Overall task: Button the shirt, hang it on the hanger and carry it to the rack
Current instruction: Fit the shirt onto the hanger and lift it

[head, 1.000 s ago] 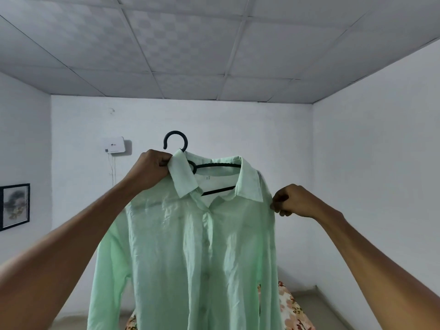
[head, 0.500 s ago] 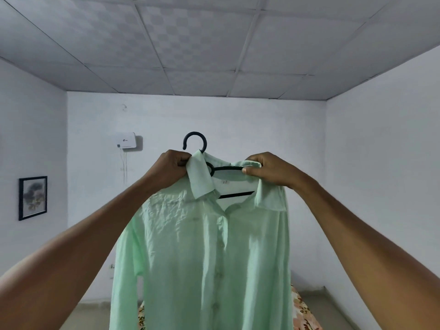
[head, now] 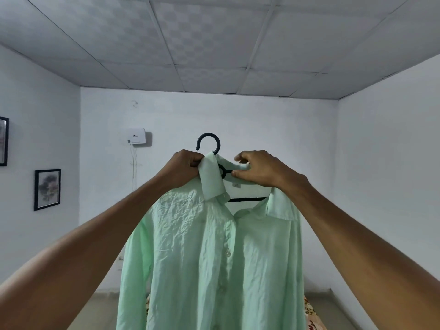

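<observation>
Left hand (head: 183, 169) is fisted around the hanger (head: 246, 199) neck and the left collar (head: 212, 179) flap, fingers curled tight, just under the hook (head: 208, 144). Right hand (head: 258, 169) pinches the back of the collar band between thumb and fingers, right beside the hanger's small ring; other fingers loosely bent. Both hands sit close together at the top, only the collar flap and ring between them.

We hold the shirt (head: 214, 258) up at arm's length, centre of view, hung on the hanger and dropping straight down below both grips, running off the bottom edge. Left sleeve hangs free at the side.

Counts: one shirt, one hanger, two hands. We see three or so buttons (head: 228, 253) down the placket; the front looks closed, lower ones too blurred to confirm.

Materials: shirt is thin pale mint fabric, heavily creased over the left chest, smoother on the right, pointed collar, small label inside the neck. Hanger is black, thin rod, round open hook, straight crossbar visible through the neck opening.

Behind: white walls, tiled panel ceiling (head: 214, 44), a white box (head: 136, 136) on the far wall with cables hanging below, two framed pictures (head: 47, 189) on the left wall, floral fabric (head: 310, 313) low behind the shirt.
</observation>
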